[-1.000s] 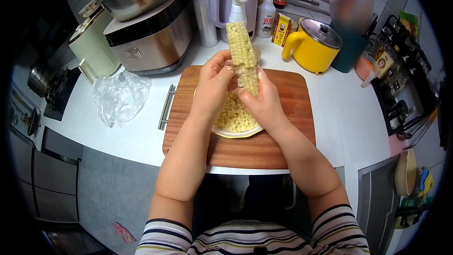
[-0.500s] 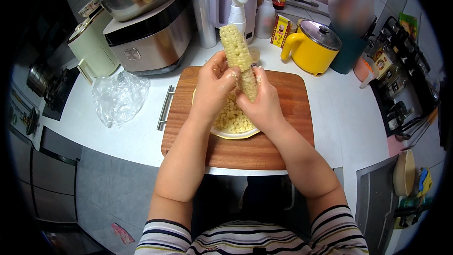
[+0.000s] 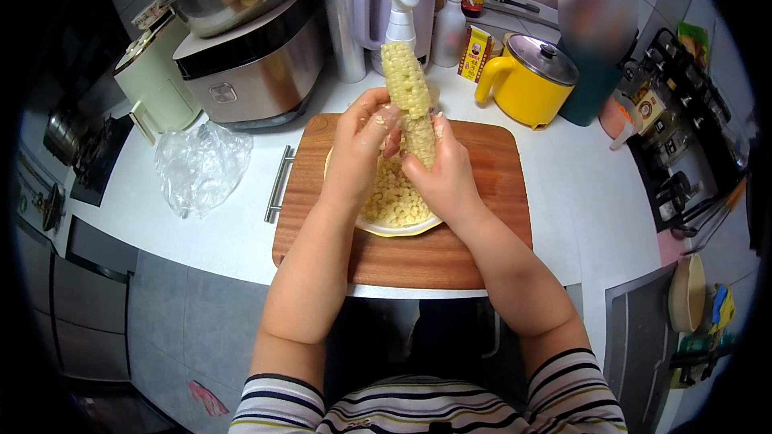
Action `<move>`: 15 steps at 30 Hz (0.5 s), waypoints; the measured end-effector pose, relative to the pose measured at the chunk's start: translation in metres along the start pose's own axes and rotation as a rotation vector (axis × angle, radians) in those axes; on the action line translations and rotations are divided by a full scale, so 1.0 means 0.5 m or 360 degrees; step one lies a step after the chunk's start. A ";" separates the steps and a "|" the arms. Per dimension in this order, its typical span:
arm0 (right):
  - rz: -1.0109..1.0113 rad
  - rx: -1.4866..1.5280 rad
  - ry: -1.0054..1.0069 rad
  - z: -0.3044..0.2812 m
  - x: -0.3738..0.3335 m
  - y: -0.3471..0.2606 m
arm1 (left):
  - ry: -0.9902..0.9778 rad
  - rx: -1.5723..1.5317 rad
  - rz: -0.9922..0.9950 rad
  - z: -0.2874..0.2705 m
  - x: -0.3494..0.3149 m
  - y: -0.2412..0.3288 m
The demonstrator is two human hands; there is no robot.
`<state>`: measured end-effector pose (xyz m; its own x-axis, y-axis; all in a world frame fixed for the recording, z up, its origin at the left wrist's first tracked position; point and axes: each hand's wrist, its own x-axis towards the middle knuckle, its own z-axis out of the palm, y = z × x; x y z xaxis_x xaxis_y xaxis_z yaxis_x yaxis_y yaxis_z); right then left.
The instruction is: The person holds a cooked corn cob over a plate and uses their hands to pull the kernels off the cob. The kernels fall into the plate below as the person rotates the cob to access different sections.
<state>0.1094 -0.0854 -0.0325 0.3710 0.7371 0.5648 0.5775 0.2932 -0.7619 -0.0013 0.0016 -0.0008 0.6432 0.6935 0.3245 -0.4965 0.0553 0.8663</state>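
A pale yellow corn cob [image 3: 408, 80] stands tilted above the bowl, its upper part covered in kernels and its lower part stripped. My right hand [image 3: 446, 173] is closed around the lower end, thumb in front. Beside the cob on the left, my left hand [image 3: 359, 138] has its thumb and fingers loosely curled and apart; a few bits of corn stick to the thumb. Below both hands, a white bowl with a yellow rim [image 3: 392, 232] contains loose corn kernels [image 3: 396, 199]. My left forearm and hand partly cover the bowl.
Under the bowl lies a wooden cutting board [image 3: 490, 233] with a metal handle [image 3: 279, 185]. A crumpled clear plastic bag [image 3: 201, 165] is to its left. Behind stand a rice cooker [image 3: 253, 72], a white spray bottle [image 3: 401, 12] and a yellow pot [image 3: 531, 88].
My left thumb has shifted left, off the front of the cob, and the fingers beneath it show more. The right hand keeps its hold. The whole view has shifted slightly.
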 end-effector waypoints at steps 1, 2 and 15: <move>0.0001 -0.0016 0.0009 0.001 0.000 -0.003 | 0.0010 0.0053 -0.0005 0.000 0.000 0.000; 0.0001 -0.0031 0.0017 0.002 -0.001 -0.009 | 0.0020 0.0106 -0.0010 0.001 0.001 -0.001; -0.0002 -0.0345 -0.0012 0.009 -0.012 -0.009 | 0.0186 0.0458 0.0116 0.012 -0.004 0.003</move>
<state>0.1012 -0.0883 -0.0336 0.3653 0.7415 0.5628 0.7212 0.1568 -0.6747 0.0002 -0.0041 0.0022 0.5323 0.7669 0.3585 -0.3431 -0.1917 0.9195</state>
